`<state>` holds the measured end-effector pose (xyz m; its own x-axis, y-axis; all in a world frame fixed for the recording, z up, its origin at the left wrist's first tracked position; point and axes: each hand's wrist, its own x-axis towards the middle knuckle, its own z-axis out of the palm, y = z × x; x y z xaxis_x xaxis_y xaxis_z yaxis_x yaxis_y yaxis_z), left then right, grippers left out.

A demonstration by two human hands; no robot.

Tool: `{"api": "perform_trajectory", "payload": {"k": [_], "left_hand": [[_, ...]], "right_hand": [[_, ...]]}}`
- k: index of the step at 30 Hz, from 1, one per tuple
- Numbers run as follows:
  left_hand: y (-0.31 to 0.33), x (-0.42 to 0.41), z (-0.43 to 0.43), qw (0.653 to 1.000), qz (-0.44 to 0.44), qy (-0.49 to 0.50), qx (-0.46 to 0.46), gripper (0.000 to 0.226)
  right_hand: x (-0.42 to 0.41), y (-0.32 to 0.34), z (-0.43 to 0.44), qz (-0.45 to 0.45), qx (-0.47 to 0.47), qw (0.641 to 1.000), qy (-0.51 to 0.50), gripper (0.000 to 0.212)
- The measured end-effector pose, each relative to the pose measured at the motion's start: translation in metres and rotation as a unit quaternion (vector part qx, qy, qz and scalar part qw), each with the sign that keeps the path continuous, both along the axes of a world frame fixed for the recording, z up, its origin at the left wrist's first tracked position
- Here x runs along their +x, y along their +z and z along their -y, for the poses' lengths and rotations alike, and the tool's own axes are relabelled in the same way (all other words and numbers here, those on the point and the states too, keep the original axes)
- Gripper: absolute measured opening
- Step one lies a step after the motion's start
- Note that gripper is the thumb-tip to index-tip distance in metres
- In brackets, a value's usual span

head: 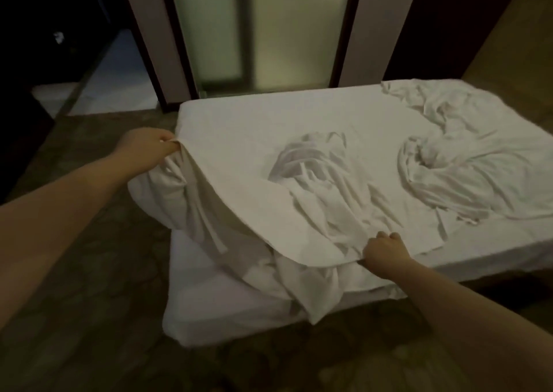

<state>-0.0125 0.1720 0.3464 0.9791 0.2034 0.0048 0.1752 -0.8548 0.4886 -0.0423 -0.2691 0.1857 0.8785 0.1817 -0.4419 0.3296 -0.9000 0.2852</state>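
A white mattress pad (263, 140) covers a bed, and its near left corner is lifted and folded back. My left hand (146, 149) pinches the pad's edge at the bed's left side. My right hand (384, 252) grips the pad's front edge near the middle. Under the lifted corner lies a bunched white sheet (179, 200) that spills down over the bare mattress (215, 305). Another crumpled white sheet (466, 164) lies on the right half of the bed, with a smaller rumpled heap (311, 164) in the middle.
Patterned carpet (89, 287) surrounds the bed on the left and front. Behind the bed stand frosted glass panels (269, 26) in a pale frame. A dark opening with a pale floor (119, 74) is at the far left. A wooden wall (514, 32) rises at the right.
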Motion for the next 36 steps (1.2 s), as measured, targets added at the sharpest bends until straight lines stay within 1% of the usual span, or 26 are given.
{"api": "perform_trajectory", "payload": {"k": [2, 4, 6, 9, 11, 13, 15, 16, 18, 21, 22, 24, 27, 29, 30, 32, 33, 34, 36], "left_hand": [[0.001, -0.004, 0.000, 1.000, -0.001, -0.010, -0.014, 0.013], [0.006, -0.007, 0.001, 1.000, 0.003, -0.028, -0.005, 0.016], [0.016, -0.008, 0.000, 0.999, 0.011, -0.043, 0.020, 0.022], [0.036, -0.001, 0.010, 0.998, 0.040, -0.053, 0.014, 0.019], [0.051, 0.005, 0.011, 0.996, 0.060, -0.068, 0.004, 0.015], [0.063, 0.011, 0.018, 0.993, 0.069, -0.093, 0.008, 0.017], [0.072, 0.014, 0.028, 0.990, 0.076, -0.115, 0.014, 0.019], [0.075, 0.016, 0.032, 0.989, 0.077, -0.128, 0.023, 0.020], [0.079, 0.020, 0.040, 0.985, 0.079, -0.148, 0.036, 0.023], [0.085, 0.025, 0.047, 0.981, 0.084, -0.174, 0.025, 0.024], [0.086, 0.026, 0.048, 0.980, 0.085, -0.180, 0.024, 0.024], [0.089, 0.028, 0.050, 0.978, 0.087, -0.188, 0.019, 0.023], [0.095, 0.032, 0.051, 0.979, 0.088, -0.185, 0.013, 0.021], [0.097, 0.037, 0.053, 0.977, 0.091, -0.191, 0.013, 0.024], [0.099, 0.039, 0.055, 0.977, 0.094, -0.194, 0.008, 0.026], [0.101, 0.045, 0.058, 0.976, 0.095, -0.195, 0.003, 0.026], [0.103, 0.048, 0.060, 0.976, 0.095, -0.195, 0.005, 0.029], [0.104, 0.050, 0.062, 0.976, 0.094, -0.195, 0.005, 0.032], [0.107, 0.054, 0.066, 0.975, 0.095, -0.199, -0.005, 0.034]], "right_hand": [[-0.015, -0.012, -0.023, -0.028, 0.025, 0.999, -0.036, 0.042], [-0.027, -0.024, -0.048, -0.013, 0.056, 0.998, -0.033, 0.037], [-0.038, -0.031, -0.078, 0.040, 0.091, 0.995, -0.029, 0.032], [-0.044, -0.030, -0.099, 0.126, 0.155, 0.974, -0.107, 0.028], [-0.046, -0.028, -0.111, 0.149, 0.192, 0.959, -0.143, 0.022], [-0.049, -0.025, -0.127, 0.161, 0.259, 0.942, -0.141, 0.021], [-0.052, -0.011, -0.146, 0.158, 0.339, 0.919, -0.126, 0.028], [-0.051, -0.001, -0.157, 0.169, 0.379, 0.904, -0.104, 0.028], [-0.048, 0.024, -0.180, 0.203, 0.423, 0.882, -0.050, 0.024], [-0.039, 0.057, -0.213, 0.330, 0.423, 0.844, 0.013, 0.020], [-0.036, 0.062, -0.222, 0.371, 0.409, 0.833, 0.013, 0.022], [-0.033, 0.065, -0.233, 0.410, 0.387, 0.826, -0.015, 0.025], [-0.036, 0.053, -0.237, 0.442, 0.368, 0.815, -0.069, 0.028], [-0.037, 0.044, -0.237, 0.443, 0.356, 0.816, -0.107, 0.034], [-0.037, 0.041, -0.237, 0.441, 0.364, 0.809, -0.132, 0.037], [-0.036, 0.035, -0.237, 0.448, 0.388, 0.785, -0.181, 0.040], [-0.035, 0.033, -0.237, 0.447, 0.389, 0.782, -0.195, 0.041], [-0.035, 0.031, -0.236, 0.445, 0.377, 0.787, -0.199, 0.042], [-0.033, 0.029, -0.234, 0.410, 0.352, 0.815, -0.209, 0.045]]}}
